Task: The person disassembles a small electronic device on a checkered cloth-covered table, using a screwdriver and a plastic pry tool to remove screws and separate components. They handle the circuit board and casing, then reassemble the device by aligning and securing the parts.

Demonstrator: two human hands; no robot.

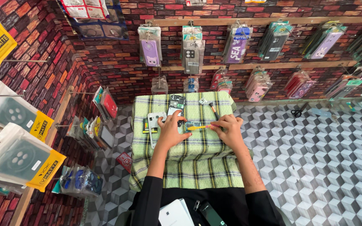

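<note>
Green checked cloth (197,146) spread over the small worktop, both hands at its middle. Left hand (170,132) pressed down on a dismantled phone (185,125), fingers curled over its edge. Right hand (230,130) closed around a yellow-handled tool (198,127), tip lying on the phone. White phone frame (154,121) just beside the left hand; circuit board (176,101) and a dark brush (213,110) farther back on the cloth. Phone cases (191,56) hanging on the brick wall behind.

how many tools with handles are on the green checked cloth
2. A yellow-handled tool lies across the middle, held in the right hand beside the left hand. A dark-handled brush-like tool lies just behind the right hand. The hands may hide more.
</note>
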